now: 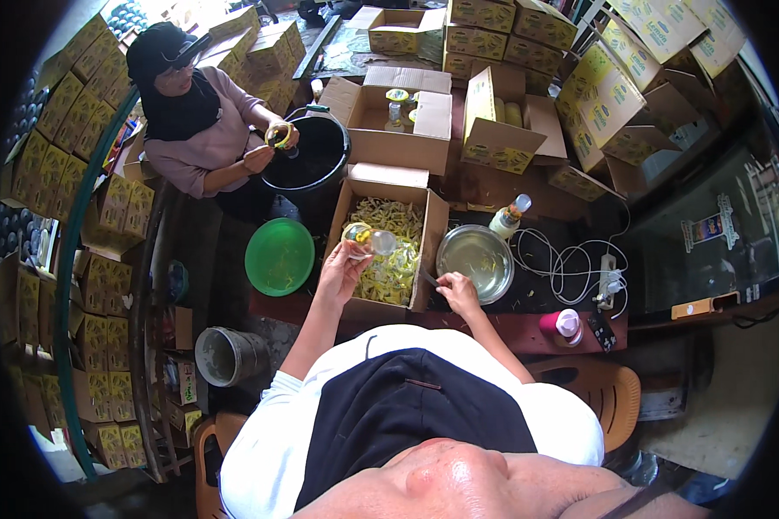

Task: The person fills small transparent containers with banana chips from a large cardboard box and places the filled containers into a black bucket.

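Held up over a cardboard box (pixel 435 251), a see-through plastic bottle (pixel 381 243) with a yellow label is gripped in my left hand (pixel 341 273). The box holds many loose yellow-green strips, which look like peeled labels or wrappers. My right hand (pixel 459 292) is closed around a thin grey blade-like tool (pixel 430 278); its exact kind is too small to tell. That hand is close to the near left rim of a round metal bowl (pixel 508 275) with pale liquid in it. Behind the bowl stands another bottle (pixel 507 216) with a yellowish label, tilted slightly.
A green basin (pixel 280 256) lies left of the box. Beyond it a co-worker (pixel 195 130) handles a yellow-labelled container over a black tub (pixel 307 185). Open cartons (pixel 407 143) stand behind. To the right are a white cable (pixel 556 277), a power strip (pixel 608 281) and a pink-and-white container (pixel 563 327).
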`<state>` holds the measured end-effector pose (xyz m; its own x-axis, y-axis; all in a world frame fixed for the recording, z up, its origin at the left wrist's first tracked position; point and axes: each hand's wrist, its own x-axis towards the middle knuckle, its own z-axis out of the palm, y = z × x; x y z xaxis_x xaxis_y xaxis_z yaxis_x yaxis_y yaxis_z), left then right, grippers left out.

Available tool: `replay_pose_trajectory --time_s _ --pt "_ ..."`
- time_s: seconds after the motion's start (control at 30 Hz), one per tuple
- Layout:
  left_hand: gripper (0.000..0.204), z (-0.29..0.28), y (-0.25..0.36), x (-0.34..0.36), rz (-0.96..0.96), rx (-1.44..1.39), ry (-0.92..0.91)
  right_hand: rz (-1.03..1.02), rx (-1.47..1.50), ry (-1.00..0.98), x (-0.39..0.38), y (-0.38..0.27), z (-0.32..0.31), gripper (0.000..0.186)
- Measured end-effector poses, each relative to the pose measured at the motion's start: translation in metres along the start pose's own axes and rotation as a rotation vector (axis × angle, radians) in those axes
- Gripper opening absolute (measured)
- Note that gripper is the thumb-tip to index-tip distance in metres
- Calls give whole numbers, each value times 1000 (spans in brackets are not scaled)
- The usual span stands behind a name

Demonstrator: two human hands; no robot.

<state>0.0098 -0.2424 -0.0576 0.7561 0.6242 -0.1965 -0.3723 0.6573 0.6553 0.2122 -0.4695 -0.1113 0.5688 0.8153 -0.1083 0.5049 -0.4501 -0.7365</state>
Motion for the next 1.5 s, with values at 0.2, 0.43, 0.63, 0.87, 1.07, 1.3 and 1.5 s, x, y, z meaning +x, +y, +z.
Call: replay_pose_trajectory --time_s 0.2,0.43,0.63,0.87,1.07,1.3,1.5 --pt "27 15 -4 -3 -67 -166 82 153 -77 -43 -21 30 7 22" --pt "32 17 -8 -6 -133 -90 41 76 -113 12 -22 30 10 33" --pt "28 56 -15 -14 -215 173 79 -42 183 48 15 -23 -7 25" --pt "25 58 -29 -16 -213 364 41 -22 872 -187 46 -88 -3 28" --pt "23 59 -20 -21 -179 364 81 -22 959 -254 52 -101 -8 20" --pt "24 64 -24 -30 -43 543 117 8 819 -239 52 -103 -11 16" --pt "18 54 -35 -27 25 459 67 -3 967 -115 54 -97 5 13"
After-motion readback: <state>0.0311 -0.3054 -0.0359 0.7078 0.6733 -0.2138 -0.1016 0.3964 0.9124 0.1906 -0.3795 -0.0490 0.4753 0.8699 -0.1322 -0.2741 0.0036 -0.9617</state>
